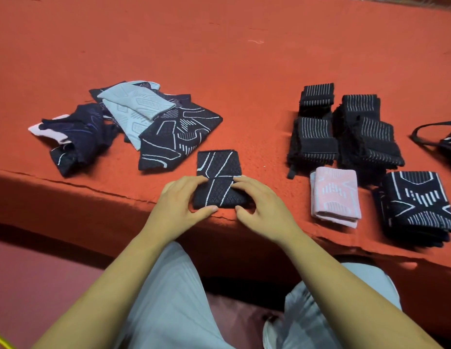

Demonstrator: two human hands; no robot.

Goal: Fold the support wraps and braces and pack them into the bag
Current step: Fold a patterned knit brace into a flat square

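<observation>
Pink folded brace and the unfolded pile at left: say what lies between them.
Head view: the dark navy brace, held by the left hand and right hand; elsewhere bare orange table.

Orange felt platform [244, 59]. Left of middle: loose brace pile [133, 124]. At front edge, centre: dark brace [216, 167]. Right: stacked black striped wraps [345, 129]; nearer front edge, pink brace [335, 195], dark folded stack [418, 202]. Farthest right: black bag [443, 139], partly cut off.
</observation>
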